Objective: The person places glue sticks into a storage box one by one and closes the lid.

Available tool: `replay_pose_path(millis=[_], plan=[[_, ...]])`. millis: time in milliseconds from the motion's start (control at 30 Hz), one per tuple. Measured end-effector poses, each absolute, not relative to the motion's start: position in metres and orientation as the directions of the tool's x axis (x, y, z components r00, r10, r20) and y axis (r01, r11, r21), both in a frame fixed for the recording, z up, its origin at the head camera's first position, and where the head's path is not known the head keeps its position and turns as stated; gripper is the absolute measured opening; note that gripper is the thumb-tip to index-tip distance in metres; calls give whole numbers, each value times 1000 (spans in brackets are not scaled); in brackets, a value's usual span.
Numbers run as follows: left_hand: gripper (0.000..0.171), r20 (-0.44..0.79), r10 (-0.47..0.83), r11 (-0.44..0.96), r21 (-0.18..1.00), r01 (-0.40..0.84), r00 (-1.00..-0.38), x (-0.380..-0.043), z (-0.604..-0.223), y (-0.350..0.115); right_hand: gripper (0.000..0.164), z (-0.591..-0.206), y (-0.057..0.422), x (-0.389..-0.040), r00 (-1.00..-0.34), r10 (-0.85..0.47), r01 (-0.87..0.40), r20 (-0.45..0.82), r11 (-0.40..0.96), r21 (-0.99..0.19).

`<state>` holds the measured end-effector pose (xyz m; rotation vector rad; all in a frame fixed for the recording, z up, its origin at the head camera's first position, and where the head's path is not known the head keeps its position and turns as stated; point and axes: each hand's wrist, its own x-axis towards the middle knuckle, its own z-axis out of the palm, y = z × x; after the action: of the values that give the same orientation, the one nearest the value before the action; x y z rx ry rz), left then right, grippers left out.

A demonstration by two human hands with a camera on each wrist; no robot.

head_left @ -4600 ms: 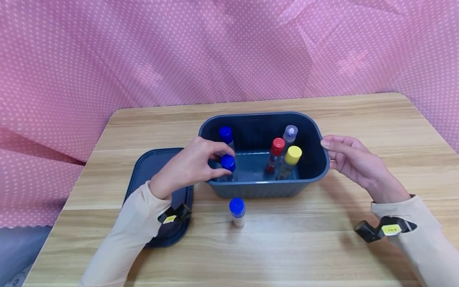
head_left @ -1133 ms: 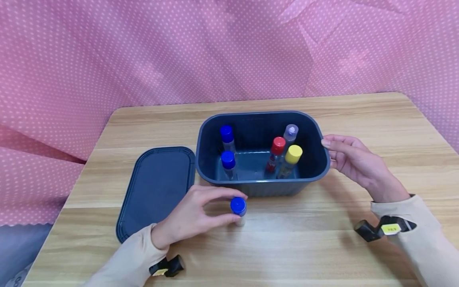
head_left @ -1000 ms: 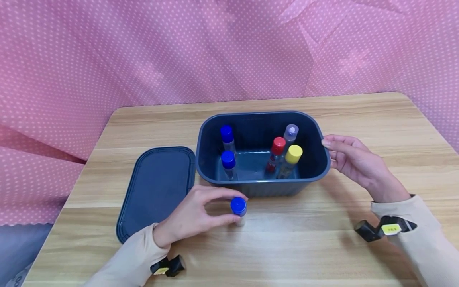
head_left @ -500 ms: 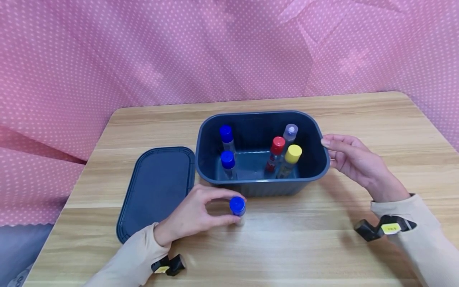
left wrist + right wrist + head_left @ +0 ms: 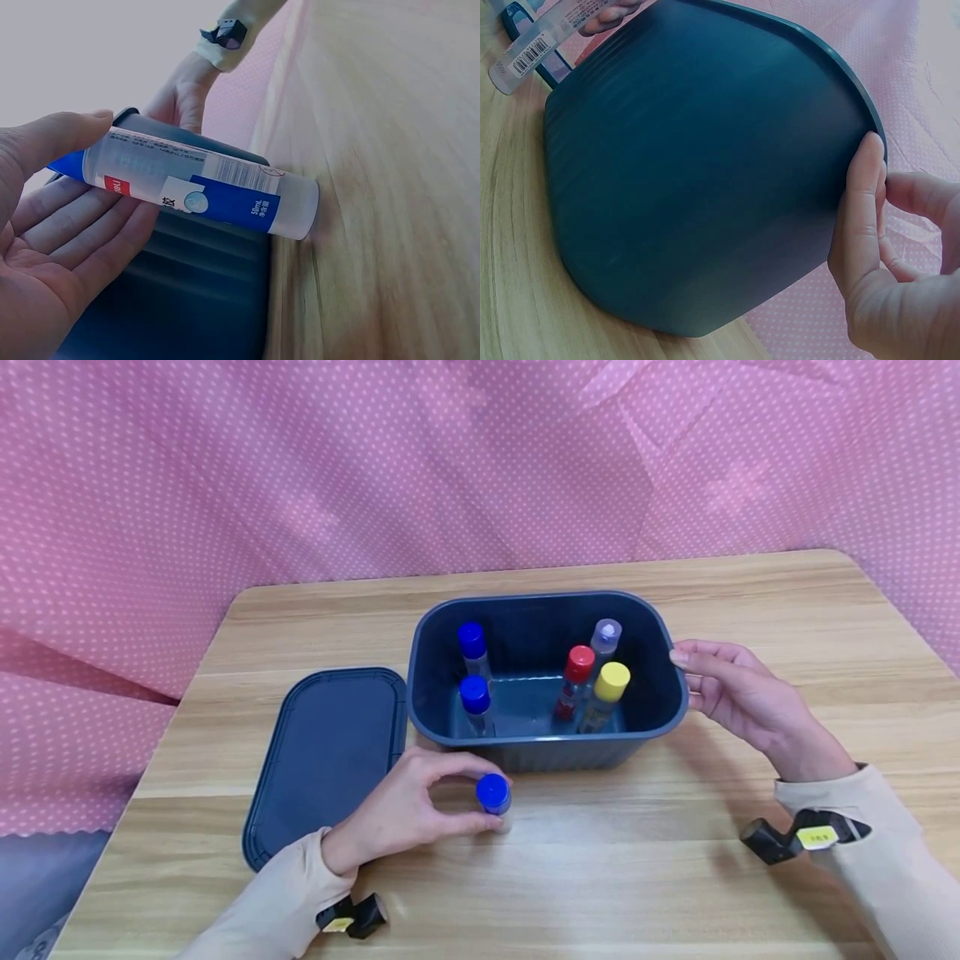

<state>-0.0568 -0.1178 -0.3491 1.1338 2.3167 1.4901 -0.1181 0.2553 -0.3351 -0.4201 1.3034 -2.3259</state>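
In front of the bin, my left hand (image 5: 393, 814) pinches a blue-capped glue bottle (image 5: 492, 792) between thumb and fingers. The left wrist view shows this clear glue bottle (image 5: 202, 184) with a blue and white 50 mL label, its base right at the table top. My right hand (image 5: 750, 706) pinches the rim at the right end of a dark blue bin (image 5: 547, 755), thumb on one side and fingers on the other. Inside the bin, two blue-capped bottles (image 5: 474, 693) stand at the left. A red-capped (image 5: 578, 667), a yellow-capped (image 5: 612, 681) and a clear-capped bottle (image 5: 605, 635) stand at the right.
Left of the bin lies its dark blue lid (image 5: 330, 760), flat on the wooden table (image 5: 637, 877), partly behind my left hand. A pink dotted cloth (image 5: 450, 468) hangs behind the table's far edge and down its left side.
My left hand has left the near blue-capped bottle inside the bin, come toward me, and taken hold of the one in front. That bottle's cap has lately shifted slightly left. My right hand stays put.
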Motion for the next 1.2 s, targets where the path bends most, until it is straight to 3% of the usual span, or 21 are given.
replay_pose_path(millis=[1200], plan=[[35, 277, 657, 198, 834, 515, -702, -57, -355, -117, 31, -335, 256, -118, -862, -506, 229, 35, -451, -863]])
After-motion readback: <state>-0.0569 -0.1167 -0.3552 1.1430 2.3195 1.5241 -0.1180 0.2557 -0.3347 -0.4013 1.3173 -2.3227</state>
